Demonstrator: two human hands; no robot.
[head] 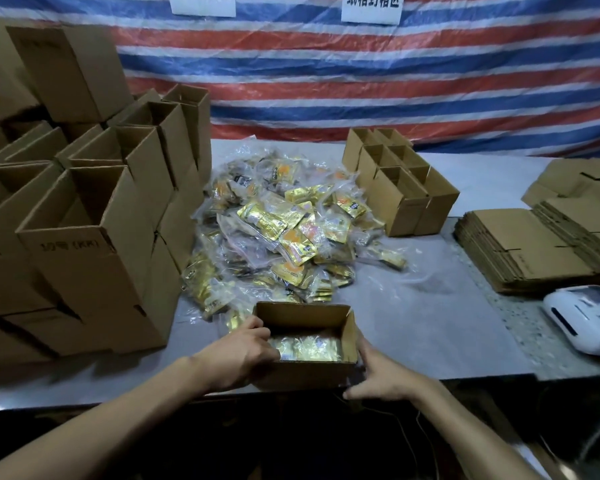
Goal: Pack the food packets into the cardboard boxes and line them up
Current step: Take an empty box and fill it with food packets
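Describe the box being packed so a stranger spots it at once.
Find the heap of gold packets on the table. At its near side sits a small open box. Only it has the left hand and right hand at its sides.

At 12 o'clock, 2 white signs (203,3) are cut by the top edge and their characters cannot be read. At 9 o'clock the stacked cardboard boxes (84,237) run off the left edge, and the print on 1 of them is blurred. The flattened cardboard (534,247) at 3 o'clock and a white device (582,320) at 4 o'clock are cut by the right edge. Fingertips of the left hand (243,351) are hidden inside the open box (305,375). The packets (305,346) in it are blurred. Its far wall hides the near edge of the packet pile (284,223).
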